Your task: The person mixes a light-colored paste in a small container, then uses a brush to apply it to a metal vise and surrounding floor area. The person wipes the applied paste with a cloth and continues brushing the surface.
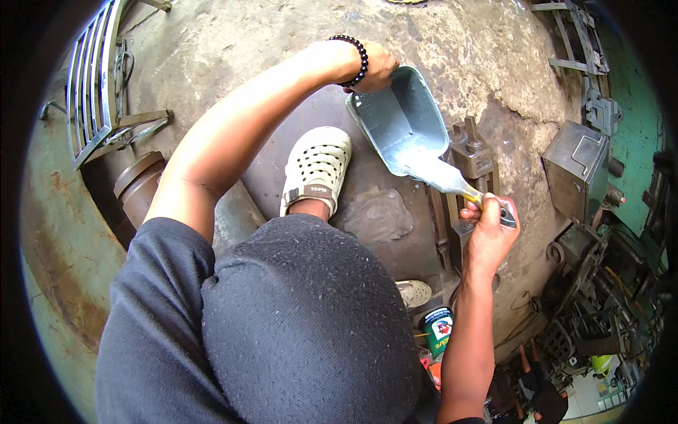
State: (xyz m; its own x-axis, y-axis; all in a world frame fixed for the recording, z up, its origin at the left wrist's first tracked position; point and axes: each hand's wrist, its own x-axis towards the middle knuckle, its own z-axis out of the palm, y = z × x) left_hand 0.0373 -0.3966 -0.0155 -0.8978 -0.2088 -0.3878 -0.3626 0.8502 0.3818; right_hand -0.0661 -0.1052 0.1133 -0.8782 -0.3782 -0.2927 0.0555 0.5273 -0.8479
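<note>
Both hands (376, 67) (489, 230) forward, left farther

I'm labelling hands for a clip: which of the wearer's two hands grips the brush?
The right hand, closed around the paintbrush. The left hand, marked by the black bead bracelet, instead holds the grey container.

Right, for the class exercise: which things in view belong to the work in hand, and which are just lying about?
In use:
- grey container, held at its rim by the left hand
- brush, in the right hand

Apparently just lying about:
- metal box on the right
- slatted metal frame, upper left

Can't tell: green can.
</note>
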